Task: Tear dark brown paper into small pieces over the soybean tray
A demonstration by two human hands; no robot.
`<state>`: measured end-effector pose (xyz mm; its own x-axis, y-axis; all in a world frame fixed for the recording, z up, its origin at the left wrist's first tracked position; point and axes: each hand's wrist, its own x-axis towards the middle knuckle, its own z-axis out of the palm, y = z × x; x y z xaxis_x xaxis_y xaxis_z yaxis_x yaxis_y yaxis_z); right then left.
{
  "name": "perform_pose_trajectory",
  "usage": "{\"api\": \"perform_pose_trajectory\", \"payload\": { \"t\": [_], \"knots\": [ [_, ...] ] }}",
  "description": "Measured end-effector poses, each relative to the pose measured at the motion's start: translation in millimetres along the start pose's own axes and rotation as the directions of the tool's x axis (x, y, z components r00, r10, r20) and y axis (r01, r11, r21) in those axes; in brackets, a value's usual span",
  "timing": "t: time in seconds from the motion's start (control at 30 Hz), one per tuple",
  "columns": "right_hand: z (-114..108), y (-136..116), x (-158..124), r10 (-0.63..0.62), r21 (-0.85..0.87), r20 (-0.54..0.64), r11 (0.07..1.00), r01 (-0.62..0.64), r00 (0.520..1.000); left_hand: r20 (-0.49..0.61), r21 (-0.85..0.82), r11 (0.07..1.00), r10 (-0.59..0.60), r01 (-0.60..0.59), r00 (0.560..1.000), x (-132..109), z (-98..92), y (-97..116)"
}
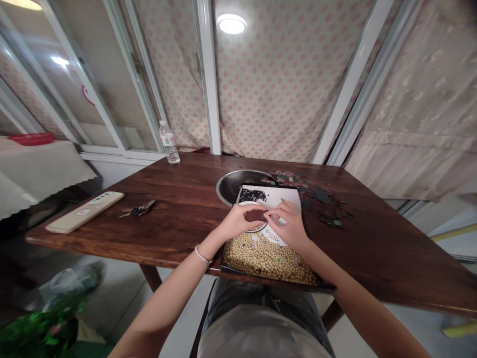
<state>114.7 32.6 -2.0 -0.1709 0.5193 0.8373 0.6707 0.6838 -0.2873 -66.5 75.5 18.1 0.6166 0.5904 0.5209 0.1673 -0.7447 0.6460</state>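
Note:
My left hand (238, 220) curves its thumb and fingers around a reddish-brown piece (255, 216), whose kind I cannot make out. Close by on the right, the fingertips of my right hand (286, 224) are pinched together; anything between them is too small to name. Under both hands lies a shallow black-edged tray (238, 271). A round white-rimmed dish (258, 229) in it is mostly hidden by my left hand. Many tan beads or beans (268, 258) fill the tray's near part, and small black beads (254, 194) are heaped in its far left corner, beside white paper (288, 193).
Behind the tray is a round dark plate (228, 188). Green and reddish scraps (324, 196) are scattered at right. Keys (139, 209), a long cream-coloured case (85, 211) and a water bottle (169, 143) rest on the left of the wooden table (186, 199).

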Motion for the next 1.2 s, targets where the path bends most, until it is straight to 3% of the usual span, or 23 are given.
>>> {"api": "perform_pose_trajectory", "payload": {
  "t": [0.1,0.27,0.43,0.6,0.77,0.93,1.07,1.2],
  "knots": [
    [0.8,0.0,0.6,-0.007,0.007,-0.013,1.0,0.007,1.0,0.028,0.02,1.0,-0.013,0.013,1.0,-0.1,0.0,0.0],
    [0.3,-1.6,0.1,-0.049,0.048,0.074,0.998,0.045,0.996,-0.013,0.005,1.0,0.008,-0.008,1.0,0.7,0.2,-1.1],
    [-0.2,0.1,0.3,-0.011,-0.006,-0.038,1.0,0.01,0.999,0.009,-0.001,1.0,-0.005,0.005,1.0,0.5,0.3,-0.9],
    [0.2,-1.0,0.1,-0.041,0.026,0.054,0.999,0.04,0.998,-0.038,-0.008,1.0,0.002,-0.003,0.999,0.2,0.7,-0.8],
    [0.0,0.9,-0.1,0.016,-0.039,-0.032,0.999,-0.017,0.999,-0.006,-0.014,1.0,0.008,-0.008,1.0,0.7,0.4,-0.6],
    [-0.4,1.7,-1.0,-0.031,-0.018,0.034,0.999,0.031,0.999,-0.021,-0.009,1.0,0.008,-0.009,1.0,0.8,0.5,-0.8],
    [-0.4,1.9,-1.0,-0.002,-0.056,-0.023,0.998,0.001,1.0,0.008,-0.006,1.0,-0.008,0.008,1.0,0.4,0.7,-1.2],
    [0.0,0.9,-0.6,-0.043,-0.017,0.041,0.999,0.044,0.998,0.001,0.0,1.0,-0.02,0.02,1.0,0.4,0.6,-0.9]
  ]
}}
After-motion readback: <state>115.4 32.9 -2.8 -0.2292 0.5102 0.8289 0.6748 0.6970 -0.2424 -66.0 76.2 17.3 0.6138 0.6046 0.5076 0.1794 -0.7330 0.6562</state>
